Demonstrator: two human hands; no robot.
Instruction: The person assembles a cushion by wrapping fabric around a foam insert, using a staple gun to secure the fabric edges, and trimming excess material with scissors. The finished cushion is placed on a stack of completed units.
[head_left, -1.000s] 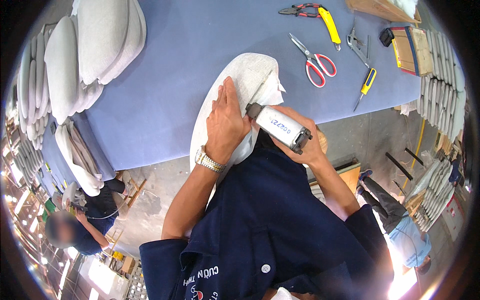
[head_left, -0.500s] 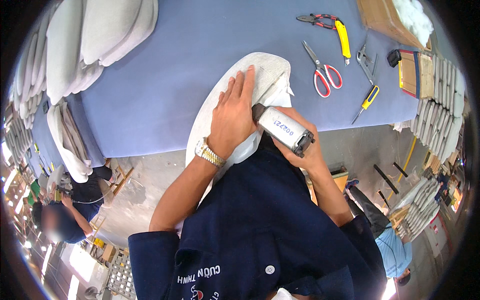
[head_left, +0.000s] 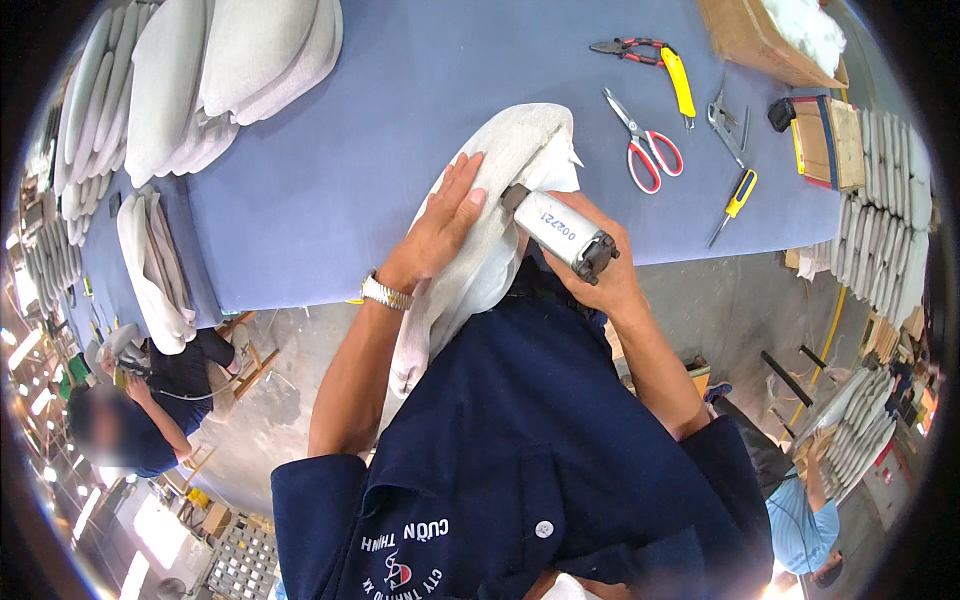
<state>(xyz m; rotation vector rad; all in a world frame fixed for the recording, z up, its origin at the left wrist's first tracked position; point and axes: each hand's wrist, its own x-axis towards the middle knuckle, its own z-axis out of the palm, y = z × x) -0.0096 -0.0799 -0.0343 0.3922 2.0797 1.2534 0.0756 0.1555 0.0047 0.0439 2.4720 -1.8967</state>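
Observation:
A light grey fabric-covered cushion panel (head_left: 515,135), long and curved, rests partly on the blue table and slants down toward my body. White cloth shows along its right side. My left hand (head_left: 445,225) lies on the panel's left part, fingers stretched out and thumb apart, pressing on the fabric. In my right hand (head_left: 612,262) is a silver and black pneumatic staple gun (head_left: 560,232), its dark nose at the panel's surface near the right edge. The staple gun's handle is hidden behind its body and my fingers.
Red-handled scissors (head_left: 648,150), pliers (head_left: 635,48), a yellow cutter (head_left: 678,85) and a yellow screwdriver (head_left: 740,195) lie right on the blue table (head_left: 380,150). Grey covered panels (head_left: 255,60) are stacked left. A cardboard box (head_left: 760,40) holds white stuffing. Two other people work nearby.
The panel has turned and tilted, its lower end now showing beside my left wrist. My left hand has slid left and down. My right hand and the staple gun have shifted slightly left.

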